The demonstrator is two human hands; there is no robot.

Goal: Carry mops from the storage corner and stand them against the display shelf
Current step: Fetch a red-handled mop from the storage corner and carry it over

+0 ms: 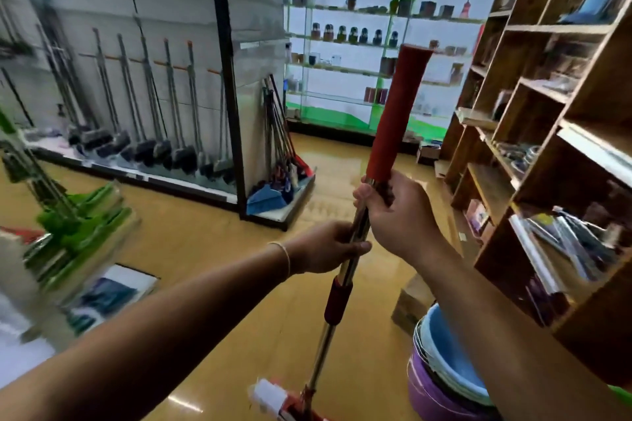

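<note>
While the mop (345, 270) is being carried upright across the shop floor, the sound way to finish this leg is to keep the shaft near vertical, head low and clear of the floor, and steer it toward the display shelf (191, 55) at about ten o'clock, where other long-handled brushes already lean in a row. Tipping the red foam grip (396, 113) toward the wooden cubby shelving (547, 133) at three o'clock risks a knock, so the top wants watching as much as the bottom.

Both forearms reach forward from the lower edge of view. At the centre, the left hand (328, 246) is wrapped around the bare metal shaft, thumb lying along it, a thin bracelet at the wrist. Just above, the right hand (400, 215) is closed on the shaft immediately below the red grip. At six o'clock the mop head (284, 400) hangs, partly cut off. Stacked plastic basins (441, 369) sit at five o'clock, near the swing of the head.
</note>
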